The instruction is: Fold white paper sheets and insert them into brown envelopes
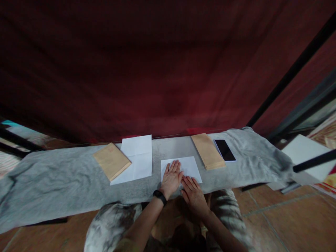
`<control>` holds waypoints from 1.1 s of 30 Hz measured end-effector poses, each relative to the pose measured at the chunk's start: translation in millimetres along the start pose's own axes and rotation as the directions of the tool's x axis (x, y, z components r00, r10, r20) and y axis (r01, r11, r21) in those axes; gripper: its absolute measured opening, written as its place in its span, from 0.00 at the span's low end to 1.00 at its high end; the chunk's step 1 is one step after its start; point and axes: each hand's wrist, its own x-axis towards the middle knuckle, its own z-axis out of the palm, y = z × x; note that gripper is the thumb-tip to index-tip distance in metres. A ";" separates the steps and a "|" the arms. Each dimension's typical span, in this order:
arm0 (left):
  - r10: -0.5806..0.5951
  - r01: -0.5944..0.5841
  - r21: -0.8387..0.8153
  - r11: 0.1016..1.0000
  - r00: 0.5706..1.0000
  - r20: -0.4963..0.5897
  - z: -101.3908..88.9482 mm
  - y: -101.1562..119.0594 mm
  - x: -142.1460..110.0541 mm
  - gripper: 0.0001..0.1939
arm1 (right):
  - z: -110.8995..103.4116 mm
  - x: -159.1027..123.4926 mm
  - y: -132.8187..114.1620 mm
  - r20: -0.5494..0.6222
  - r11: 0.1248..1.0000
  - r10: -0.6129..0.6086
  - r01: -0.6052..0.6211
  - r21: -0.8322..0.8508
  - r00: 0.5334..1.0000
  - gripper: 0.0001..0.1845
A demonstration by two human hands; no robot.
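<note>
pressing flat on the small white paper [189,166], the left hand [171,180] and right hand [193,196] lie open, fingers extended, on the grey cloth's [168,147] near side. a brown envelope stack [208,152] sits just beside a phone [225,150]; another brown stack [111,161] overlaps a larger white sheet [139,157].

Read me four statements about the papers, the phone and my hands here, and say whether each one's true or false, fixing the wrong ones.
1. The left hand and right hand both rest on the small white sheet. True.
2. The phone lies between the two brown bundles. False: it lies to the right of the right brown bundle.
3. The left brown bundle partly covers the larger white sheet. True.
4. The black wristband is on the right wrist. False: it's on the left.
</note>
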 end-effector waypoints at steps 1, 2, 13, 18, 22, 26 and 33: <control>-0.004 0.004 0.002 1.000 1.000 -0.006 1.9 -0.8 2.9 0.27 | -0.9 0.2 -0.8 -0.002 1.000 0.000 0.000 0.001 1.000 0.24; -0.008 0.008 0.004 1.000 1.000 -0.012 3.7 -1.5 5.6 0.27 | -1.8 0.3 -1.5 -0.005 1.000 -0.002 0.002 0.002 1.000 0.24; 0.017 -0.016 0.026 1.000 0.999 -0.048 13.9 -7.4 7.7 0.28 | -4.8 -0.2 -1.3 -0.017 1.000 -0.022 0.022 0.001 1.000 0.24; 0.057 -0.057 0.035 0.998 0.998 0.003 8.1 -8.2 -5.2 0.27 | 0.4 -0.9 -0.8 -0.026 1.000 -0.007 0.007 -0.001 1.000 0.24; 0.068 -0.069 0.015 0.998 0.997 0.035 1.7 -6.6 -14.1 0.27 | 3.8 -1.9 0.2 -0.032 1.000 -0.008 0.008 0.003 0.999 0.23; 0.116 -0.115 -0.010 0.993 0.992 0.053 -6.4 -6.1 -26.1 0.27 | 3.6 -3.8 2.5 -0.016 1.000 -0.027 0.027 0.001 1.000 0.22; 0.222 -0.221 -0.011 0.975 0.974 0.050 -18.3 -10.3 -54.9 0.27 | -4.8 -10.7 9.5 0.049 0.994 -0.104 0.106 -0.040 0.993 0.25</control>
